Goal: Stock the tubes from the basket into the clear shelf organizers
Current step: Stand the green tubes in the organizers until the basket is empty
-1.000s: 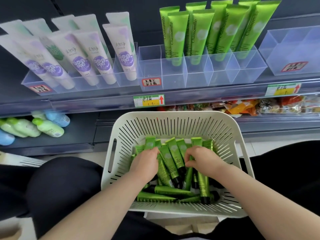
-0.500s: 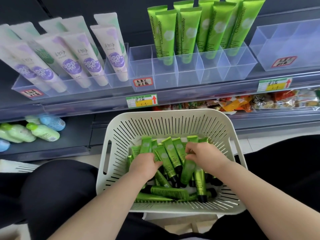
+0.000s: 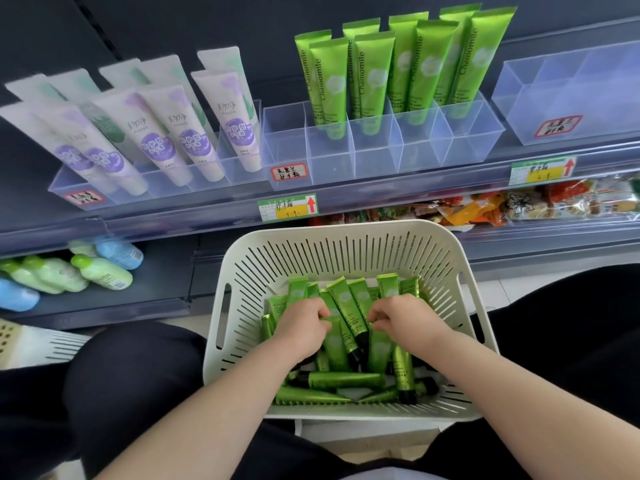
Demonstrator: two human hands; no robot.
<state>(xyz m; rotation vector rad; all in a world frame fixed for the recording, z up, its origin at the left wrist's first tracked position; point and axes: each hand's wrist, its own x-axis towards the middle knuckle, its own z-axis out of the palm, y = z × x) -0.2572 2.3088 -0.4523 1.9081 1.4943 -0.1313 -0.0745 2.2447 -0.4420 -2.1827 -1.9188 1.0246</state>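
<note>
My left hand (image 3: pixel 304 327) and right hand (image 3: pixel 405 320) are both down in the middle of the basket (image 3: pixel 332 230). The fingers of each are curled over the green tubes (image 3: pixel 341 379) heaped there. Each hand pinches a tube near its flat crimped end, though my knuckles hide the fingertips, so I cannot tell how many tubes each hand has. The two hands sit close together, with one leaning tube showing between them.

The tubes under my fingers lie with their long axis running from the basket's near rim to its far rim. Their black caps point back toward me and their crimped ends point away. A few more tubes lie crosswise along the near wall.

Beyond the far rim and higher up sits the organizer (image 3: pixel 381 147), which is where these go. Its back cells already hold upright stocked tubes (image 3: pixel 401 71), caps down. Its front cells, and the end cell above the basket's far-left corner, look bare. I judge my left hand the nearer one to that end cell, and my right hand nearer to the cells above the far-right corner. Lifted straight up and forward, the tubes would arrive cap-first and need only a tilt to stand.
</note>
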